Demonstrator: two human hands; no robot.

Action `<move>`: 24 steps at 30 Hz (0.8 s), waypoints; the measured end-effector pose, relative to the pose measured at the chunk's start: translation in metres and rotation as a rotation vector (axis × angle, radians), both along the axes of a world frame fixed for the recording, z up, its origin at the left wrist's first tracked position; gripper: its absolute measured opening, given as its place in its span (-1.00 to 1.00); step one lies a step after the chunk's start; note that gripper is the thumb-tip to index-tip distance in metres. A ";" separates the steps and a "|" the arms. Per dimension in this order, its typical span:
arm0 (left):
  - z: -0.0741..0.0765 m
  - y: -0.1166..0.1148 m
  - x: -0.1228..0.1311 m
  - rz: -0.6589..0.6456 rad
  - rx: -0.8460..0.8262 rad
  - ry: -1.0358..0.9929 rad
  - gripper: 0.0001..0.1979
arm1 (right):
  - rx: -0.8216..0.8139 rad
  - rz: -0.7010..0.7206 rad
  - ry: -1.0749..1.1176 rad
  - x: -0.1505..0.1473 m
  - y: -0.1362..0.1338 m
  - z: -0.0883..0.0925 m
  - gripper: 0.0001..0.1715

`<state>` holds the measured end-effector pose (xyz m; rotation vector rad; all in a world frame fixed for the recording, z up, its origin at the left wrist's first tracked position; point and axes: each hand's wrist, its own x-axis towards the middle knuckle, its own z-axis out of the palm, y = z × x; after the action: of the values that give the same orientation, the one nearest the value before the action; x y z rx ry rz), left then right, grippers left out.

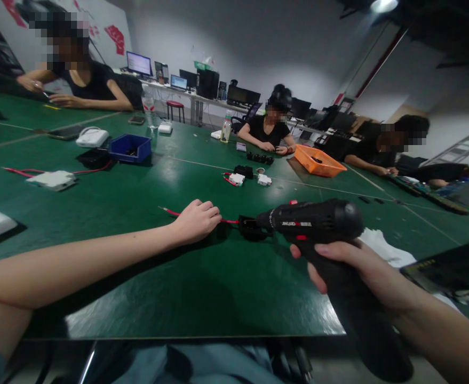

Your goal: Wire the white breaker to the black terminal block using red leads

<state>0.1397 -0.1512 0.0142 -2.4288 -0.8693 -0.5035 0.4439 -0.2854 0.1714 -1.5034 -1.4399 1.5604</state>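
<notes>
My right hand [356,269] is wrapped round the grip of a black cordless screwdriver [318,221] with red lettering. Its nose points left into a small black part [250,228] lying on the green table [146,213]. My left hand [196,220] rests knuckles-up on the table just left of that part, fingers curled down over a red wire [170,213] that runs out to the left. What the curled fingers press, beyond the wire, is hidden.
A blue bin [130,148], an orange tray [318,161], small black and white parts [242,175] and a white box with red wires [52,179] lie on the table. Three other people sit at the far side. A white cloth [382,246] and dark tablet [450,269] lie right.
</notes>
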 end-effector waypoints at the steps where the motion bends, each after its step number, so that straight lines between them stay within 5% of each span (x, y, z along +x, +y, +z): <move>1: 0.000 0.000 0.000 -0.002 -0.002 -0.003 -0.83 | -0.004 0.007 0.000 0.000 0.002 0.000 -0.52; 24: 0.000 -0.001 0.000 -0.003 -0.031 -0.021 -0.83 | 0.013 0.037 -0.044 -0.004 0.007 0.001 -0.45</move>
<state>0.1394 -0.1520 0.0143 -2.4569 -0.8884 -0.5214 0.4402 -0.2781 0.1729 -1.5209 -1.5075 1.5453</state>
